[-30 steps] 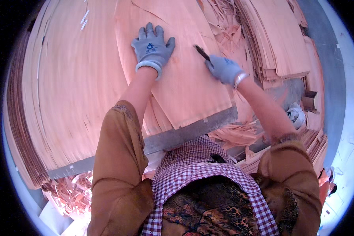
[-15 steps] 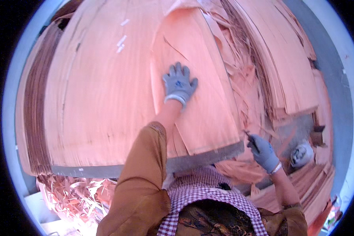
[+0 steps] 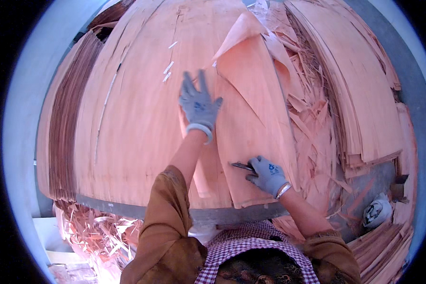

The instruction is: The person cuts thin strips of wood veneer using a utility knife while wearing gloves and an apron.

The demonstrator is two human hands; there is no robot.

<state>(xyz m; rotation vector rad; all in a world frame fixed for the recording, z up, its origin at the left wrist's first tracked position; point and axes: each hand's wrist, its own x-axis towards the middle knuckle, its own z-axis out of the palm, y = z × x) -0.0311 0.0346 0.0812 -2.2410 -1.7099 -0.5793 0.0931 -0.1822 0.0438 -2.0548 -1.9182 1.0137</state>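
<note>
On a grey-edged table (image 3: pixel 213 216), a broad layer of thin pinkish wood (image 3: pixel 132 128), smooth, with lengthwise grain and a few cracks. On top, right of the middle, a narrower loose sheet (image 3: pixel 253 130), slit along a slanting line, with a far corner folded over into a pointed flap. Beyond its right edge, curled, torn strips (image 3: pixel 312 125). Left hand (image 3: pixel 199 104) grey-gloved, fingers spread wide, by the sheet's left edge; touching or just above, cannot tell. Right hand (image 3: pixel 269 176), also gloved, closed around a slim dark tool (image 3: pixel 241 166), low over the sheet.
</note>
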